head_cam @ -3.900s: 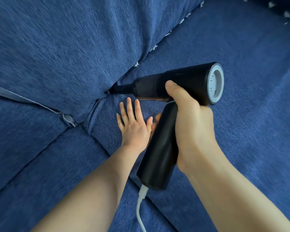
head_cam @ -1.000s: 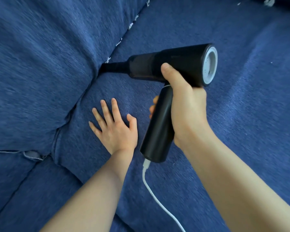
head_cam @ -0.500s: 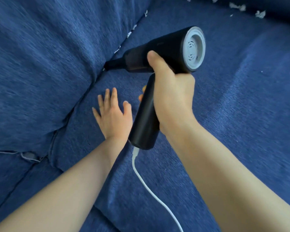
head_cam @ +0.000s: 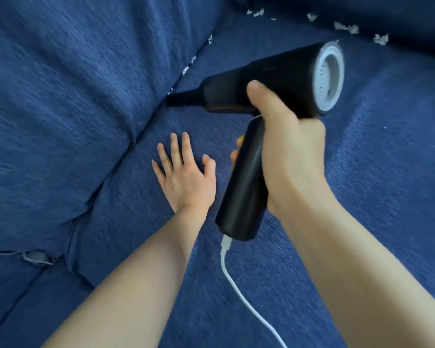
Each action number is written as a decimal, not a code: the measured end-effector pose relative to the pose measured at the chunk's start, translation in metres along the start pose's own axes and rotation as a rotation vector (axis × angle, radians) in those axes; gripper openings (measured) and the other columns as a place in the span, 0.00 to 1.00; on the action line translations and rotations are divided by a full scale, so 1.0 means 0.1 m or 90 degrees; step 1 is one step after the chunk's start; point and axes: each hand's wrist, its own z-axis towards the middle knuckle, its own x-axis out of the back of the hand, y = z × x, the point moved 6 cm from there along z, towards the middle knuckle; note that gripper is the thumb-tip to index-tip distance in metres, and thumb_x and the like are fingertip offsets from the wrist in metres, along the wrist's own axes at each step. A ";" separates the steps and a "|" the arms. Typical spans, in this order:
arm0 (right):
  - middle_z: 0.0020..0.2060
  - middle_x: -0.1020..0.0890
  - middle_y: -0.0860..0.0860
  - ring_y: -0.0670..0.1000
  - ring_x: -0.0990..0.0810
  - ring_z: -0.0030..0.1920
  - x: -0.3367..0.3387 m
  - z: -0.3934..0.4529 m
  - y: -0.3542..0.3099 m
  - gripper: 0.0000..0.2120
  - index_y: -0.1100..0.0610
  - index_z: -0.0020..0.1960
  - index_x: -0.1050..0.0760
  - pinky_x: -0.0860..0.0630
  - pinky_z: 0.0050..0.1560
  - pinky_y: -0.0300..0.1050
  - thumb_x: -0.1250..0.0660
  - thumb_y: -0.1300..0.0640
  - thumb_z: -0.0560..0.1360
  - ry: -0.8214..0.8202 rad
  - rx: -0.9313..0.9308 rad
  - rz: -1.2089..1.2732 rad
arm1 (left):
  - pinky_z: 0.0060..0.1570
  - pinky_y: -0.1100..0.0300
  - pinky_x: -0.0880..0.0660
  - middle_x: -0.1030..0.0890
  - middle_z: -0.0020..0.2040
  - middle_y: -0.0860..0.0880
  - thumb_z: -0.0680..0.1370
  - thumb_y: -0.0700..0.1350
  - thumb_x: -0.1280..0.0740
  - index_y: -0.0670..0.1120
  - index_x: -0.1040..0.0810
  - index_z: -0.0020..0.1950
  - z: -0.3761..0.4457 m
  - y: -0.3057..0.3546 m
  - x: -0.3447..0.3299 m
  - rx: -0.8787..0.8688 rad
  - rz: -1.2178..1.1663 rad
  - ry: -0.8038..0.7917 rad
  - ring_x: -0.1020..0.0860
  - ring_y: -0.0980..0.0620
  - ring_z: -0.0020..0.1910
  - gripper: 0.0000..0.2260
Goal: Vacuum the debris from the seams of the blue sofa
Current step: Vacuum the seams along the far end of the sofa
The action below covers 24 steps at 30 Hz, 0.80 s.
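Most of the seam still ahead of the nozzle carries debris, so I judge the job well short of done. At the left of the frame the plump blue fabric back cushion [head_cam: 68, 101] meets the blue woven seat cushion [head_cam: 362, 197] in a crease running from lower left to upper centre; the lower stretch, near the hands, shows no scraps. At centre the left hand [head_cam: 186, 179] lies flat on the seat, fingers spread and straight, pressing the fabric down just beside the crease. Above it the black handheld vacuum cleaner with a grey round end cap [head_cam: 274, 79] has its narrow nozzle [head_cam: 183, 97] pushed into the seam. The right hand [head_cam: 289, 151] is wrapped round its handle, thumb up on the body, and a white cord [head_cam: 236, 285] trails to the bottom edge. Small white paper-like scraps [head_cam: 186, 70] dot the crease just past the nozzle, and more white scraps [head_cam: 347, 27] lie along the upper right seam, untouched.
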 end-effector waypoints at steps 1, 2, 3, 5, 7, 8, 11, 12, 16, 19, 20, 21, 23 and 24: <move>0.22 0.21 0.52 0.55 0.18 0.25 0.02 0.01 -0.03 0.16 0.45 0.23 0.21 0.18 0.33 0.53 0.26 0.42 0.66 0.005 0.008 0.011 | 0.76 0.43 0.56 0.48 0.81 0.50 0.82 0.56 0.48 0.51 0.46 0.80 0.01 0.00 -0.01 0.002 0.001 -0.002 0.53 0.45 0.80 0.27; 0.21 0.21 0.52 0.55 0.19 0.24 0.03 0.03 -0.04 0.17 0.45 0.22 0.22 0.20 0.30 0.49 0.26 0.43 0.67 0.007 0.009 0.017 | 0.76 0.43 0.56 0.48 0.81 0.50 0.82 0.55 0.47 0.51 0.46 0.80 0.01 -0.01 -0.02 0.004 -0.001 -0.001 0.52 0.45 0.80 0.27; 0.21 0.21 0.52 0.55 0.19 0.23 0.02 0.06 -0.04 0.17 0.45 0.22 0.22 0.21 0.28 0.47 0.26 0.44 0.68 0.007 0.004 0.023 | 0.76 0.43 0.56 0.48 0.81 0.50 0.82 0.54 0.47 0.51 0.46 0.80 0.01 0.00 -0.02 0.003 -0.001 0.001 0.52 0.45 0.80 0.27; 0.22 0.21 0.53 0.55 0.19 0.23 -0.05 0.11 -0.04 0.17 0.44 0.22 0.22 0.21 0.28 0.47 0.25 0.45 0.69 -0.003 -0.008 0.033 | 0.76 0.43 0.56 0.48 0.81 0.50 0.81 0.54 0.49 0.51 0.46 0.80 0.00 -0.01 -0.02 -0.004 0.007 0.002 0.53 0.44 0.80 0.27; 0.23 0.20 0.53 0.56 0.18 0.26 -0.12 0.15 -0.02 0.16 0.42 0.23 0.22 0.18 0.33 0.50 0.26 0.44 0.69 -0.013 -0.015 0.026 | 0.76 0.42 0.56 0.49 0.81 0.50 0.81 0.54 0.48 0.52 0.48 0.80 0.01 -0.02 -0.04 -0.008 0.014 -0.002 0.53 0.44 0.80 0.27; 0.23 0.19 0.53 0.56 0.17 0.28 -0.14 0.16 -0.02 0.16 0.42 0.23 0.22 0.17 0.36 0.52 0.26 0.43 0.68 -0.011 -0.017 0.024 | 0.76 0.43 0.55 0.49 0.81 0.50 0.81 0.54 0.49 0.52 0.48 0.80 0.01 -0.03 -0.05 -0.007 0.018 -0.003 0.53 0.44 0.80 0.27; 0.21 0.20 0.49 0.54 0.16 0.30 -0.11 0.16 -0.01 0.15 0.40 0.23 0.22 0.16 0.40 0.55 0.27 0.42 0.68 0.003 -0.009 0.008 | 0.76 0.42 0.54 0.48 0.81 0.50 0.81 0.54 0.47 0.51 0.47 0.80 0.00 -0.02 -0.06 -0.008 0.014 0.003 0.52 0.44 0.79 0.27; 0.20 0.22 0.48 0.53 0.17 0.28 -0.09 0.16 -0.01 0.15 0.41 0.24 0.22 0.17 0.39 0.54 0.27 0.42 0.67 0.008 -0.007 0.010 | 0.76 0.41 0.54 0.47 0.81 0.49 0.82 0.55 0.46 0.51 0.46 0.80 0.00 -0.02 -0.07 -0.010 0.007 0.006 0.52 0.43 0.79 0.27; 0.21 0.21 0.50 0.53 0.18 0.25 -0.10 0.16 0.00 0.14 0.42 0.24 0.21 0.18 0.34 0.51 0.27 0.43 0.68 0.010 -0.013 0.014 | 0.75 0.40 0.51 0.43 0.80 0.49 0.79 0.57 0.52 0.50 0.42 0.79 0.01 -0.03 -0.07 -0.011 0.001 0.034 0.48 0.42 0.79 0.28; 0.22 0.20 0.51 0.55 0.17 0.29 -0.16 0.17 0.03 0.16 0.47 0.24 0.21 0.16 0.43 0.58 0.27 0.43 0.69 0.009 -0.028 0.016 | 0.74 0.40 0.48 0.40 0.79 0.48 0.78 0.57 0.56 0.50 0.40 0.79 0.02 -0.01 -0.05 -0.014 0.003 0.049 0.45 0.42 0.78 0.30; 0.22 0.20 0.52 0.55 0.17 0.28 -0.15 0.17 0.03 0.18 0.52 0.25 0.21 0.16 0.42 0.57 0.26 0.44 0.69 0.009 -0.038 0.020 | 0.74 0.40 0.48 0.40 0.79 0.48 0.78 0.57 0.56 0.50 0.40 0.78 0.02 -0.01 -0.05 -0.014 0.006 0.050 0.45 0.41 0.78 0.30; 0.23 0.20 0.53 0.56 0.17 0.27 -0.13 0.17 0.03 0.19 0.54 0.26 0.22 0.17 0.40 0.55 0.26 0.44 0.69 0.008 -0.044 0.024 | 0.74 0.39 0.48 0.40 0.79 0.48 0.78 0.57 0.55 0.50 0.40 0.79 0.02 -0.01 -0.05 -0.014 0.010 0.045 0.45 0.41 0.78 0.30; 0.23 0.19 0.54 0.56 0.18 0.25 -0.06 0.19 0.00 0.18 0.54 0.27 0.23 0.18 0.34 0.51 0.25 0.45 0.69 0.008 -0.042 0.029 | 0.74 0.38 0.48 0.41 0.79 0.47 0.78 0.56 0.52 0.49 0.40 0.79 0.01 0.00 -0.07 -0.020 0.015 0.033 0.46 0.41 0.78 0.29; 0.23 0.19 0.54 0.56 0.18 0.24 -0.03 0.20 -0.03 0.18 0.54 0.26 0.22 0.19 0.32 0.49 0.25 0.45 0.68 0.006 -0.039 0.029 | 0.74 0.38 0.49 0.41 0.79 0.47 0.77 0.56 0.53 0.48 0.41 0.79 0.00 0.01 -0.06 -0.018 0.019 0.029 0.47 0.40 0.78 0.30</move>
